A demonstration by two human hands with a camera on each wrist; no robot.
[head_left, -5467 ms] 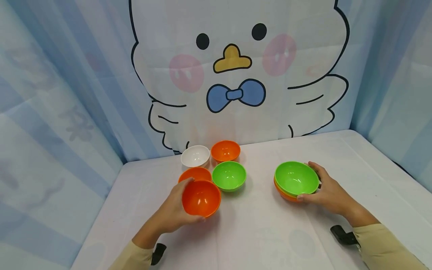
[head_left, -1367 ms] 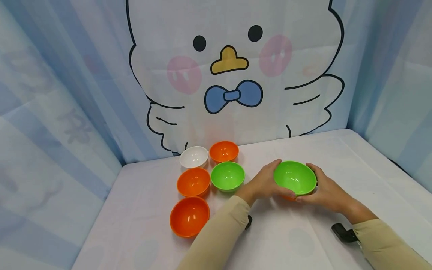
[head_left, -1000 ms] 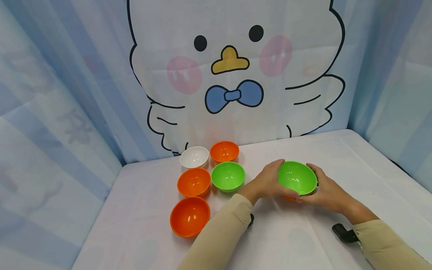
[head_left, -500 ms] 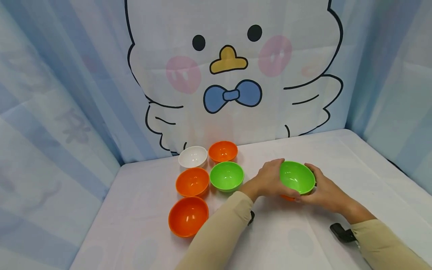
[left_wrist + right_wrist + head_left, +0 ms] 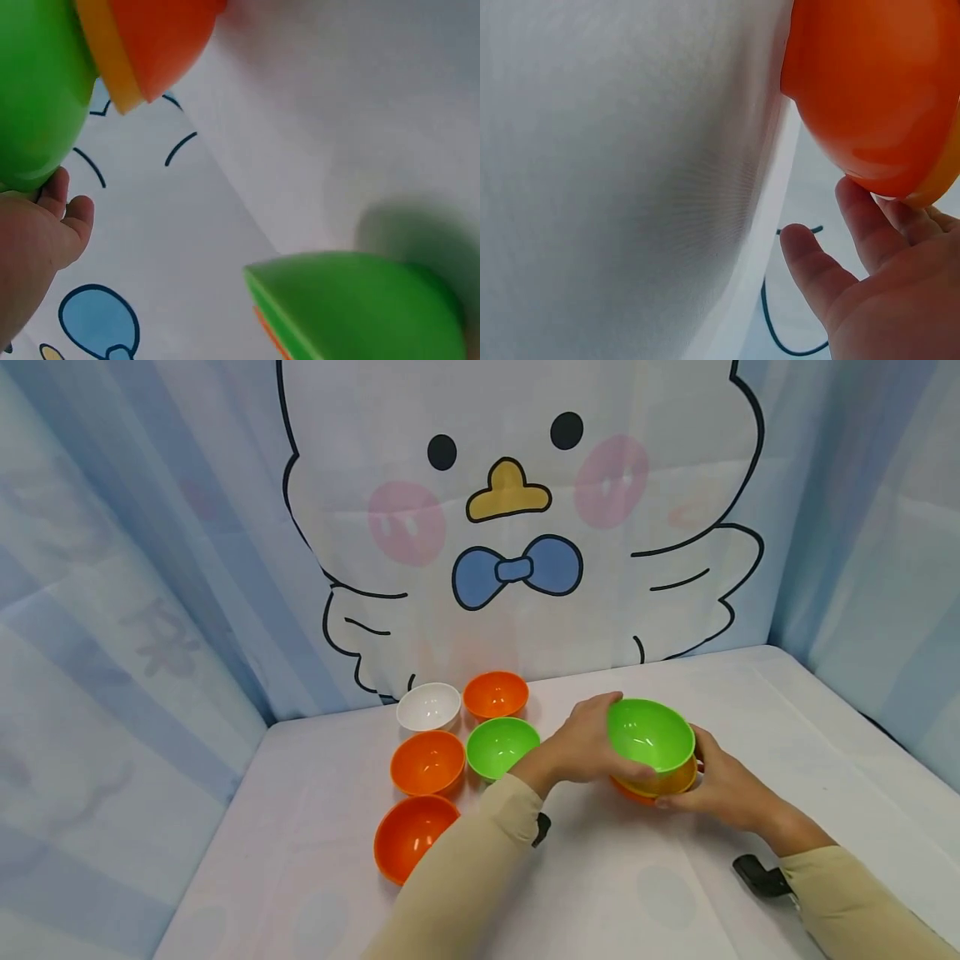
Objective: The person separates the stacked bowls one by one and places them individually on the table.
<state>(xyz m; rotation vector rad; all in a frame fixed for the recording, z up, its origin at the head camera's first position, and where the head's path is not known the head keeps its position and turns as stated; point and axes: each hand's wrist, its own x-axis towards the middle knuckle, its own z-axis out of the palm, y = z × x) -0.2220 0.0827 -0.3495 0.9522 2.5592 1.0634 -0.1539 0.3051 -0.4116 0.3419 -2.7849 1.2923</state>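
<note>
My left hand (image 5: 581, 743) grips a green bowl (image 5: 651, 733) by its left side, holding it tilted just above a small stack. That stack is a yellow-orange bowl (image 5: 678, 777) nested in an orange bowl (image 5: 877, 90). My right hand (image 5: 731, 789) holds the stack from its right side, thumb at the front and fingers behind. In the left wrist view a gap shows between the lifted green bowl (image 5: 37, 90) and the yellow-orange rim (image 5: 112, 60).
Left of the hands stand a white bowl (image 5: 429, 707), a back orange bowl (image 5: 495, 695), a second green bowl (image 5: 501, 747), a middle orange bowl (image 5: 427, 764) and a front orange bowl (image 5: 411, 837), partly behind my left sleeve (image 5: 465, 877). A patterned curtain (image 5: 525, 635) backs the white-covered table (image 5: 600, 893).
Earlier my left hand set the front orange bowl down and moved right to the stack. Now the green bowl has risen up and left off the stack, uncovering the yellow-orange bowl.
</note>
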